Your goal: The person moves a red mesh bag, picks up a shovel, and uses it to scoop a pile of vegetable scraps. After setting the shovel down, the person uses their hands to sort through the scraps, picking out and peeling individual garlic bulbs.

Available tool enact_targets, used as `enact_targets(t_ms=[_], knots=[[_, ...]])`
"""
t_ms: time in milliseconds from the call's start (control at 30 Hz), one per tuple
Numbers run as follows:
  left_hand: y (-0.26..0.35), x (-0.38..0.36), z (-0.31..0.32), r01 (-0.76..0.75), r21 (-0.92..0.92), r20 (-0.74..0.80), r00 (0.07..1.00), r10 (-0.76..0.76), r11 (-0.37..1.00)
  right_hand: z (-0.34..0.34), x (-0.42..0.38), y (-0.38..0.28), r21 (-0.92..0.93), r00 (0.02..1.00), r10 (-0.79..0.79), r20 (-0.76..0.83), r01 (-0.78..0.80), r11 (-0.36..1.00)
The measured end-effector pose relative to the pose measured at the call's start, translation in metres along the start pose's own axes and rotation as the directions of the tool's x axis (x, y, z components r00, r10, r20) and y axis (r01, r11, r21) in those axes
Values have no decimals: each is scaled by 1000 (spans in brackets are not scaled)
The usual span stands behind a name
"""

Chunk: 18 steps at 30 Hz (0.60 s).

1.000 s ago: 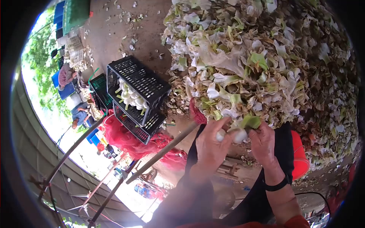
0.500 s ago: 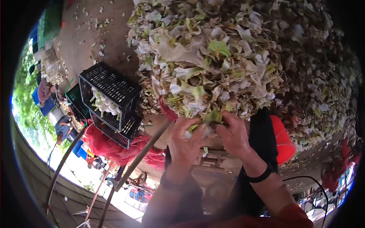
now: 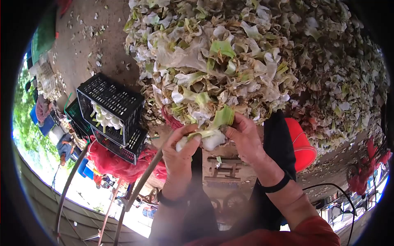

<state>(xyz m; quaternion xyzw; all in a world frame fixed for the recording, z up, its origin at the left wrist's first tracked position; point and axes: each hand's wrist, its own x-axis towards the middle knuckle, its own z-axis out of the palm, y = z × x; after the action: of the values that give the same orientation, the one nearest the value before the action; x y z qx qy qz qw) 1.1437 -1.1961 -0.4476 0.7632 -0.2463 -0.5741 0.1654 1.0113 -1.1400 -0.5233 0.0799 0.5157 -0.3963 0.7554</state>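
In front of me my left hand is closed round a white garlic bulb, thumb on top of its pale stem. My right hand pinches a garlic husk between thumb and fingers; it is green at its upper end and white lower down. The stem and the husk meet between the two hands. Just beyond them rises a big heap of garlic husks, pale with green and brown bits.
Stacked black crates stand at the left, one holding garlic bulbs. Red netting lies beneath, near a slanting pole. At my right is a red bucket. A small wooden stool sits below my hands; people are far left.
My hands have moved apart, the left one leftward. The husk in my right hand now stands up beside it, and the bulb shows more clearly in my left. The view has shifted slightly.
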Motion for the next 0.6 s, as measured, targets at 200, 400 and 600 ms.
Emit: enact_targets(t_ms=[200, 400, 600], knots=[[-18, -3, -14, -22, 113, 23, 1000, 20, 993, -1, 1, -4, -77, 993, 119, -24, -121, 990], [-22, 9, -143, 42, 326, -348, 934, 78, 944, -10, 6, 4, -55, 997, -76, 30, 77, 995], [-61, 1, -386, 187, 938, -310, 829, 466, 291, -1, 6, 9, -101, 994, -71, 85, 79, 992]])
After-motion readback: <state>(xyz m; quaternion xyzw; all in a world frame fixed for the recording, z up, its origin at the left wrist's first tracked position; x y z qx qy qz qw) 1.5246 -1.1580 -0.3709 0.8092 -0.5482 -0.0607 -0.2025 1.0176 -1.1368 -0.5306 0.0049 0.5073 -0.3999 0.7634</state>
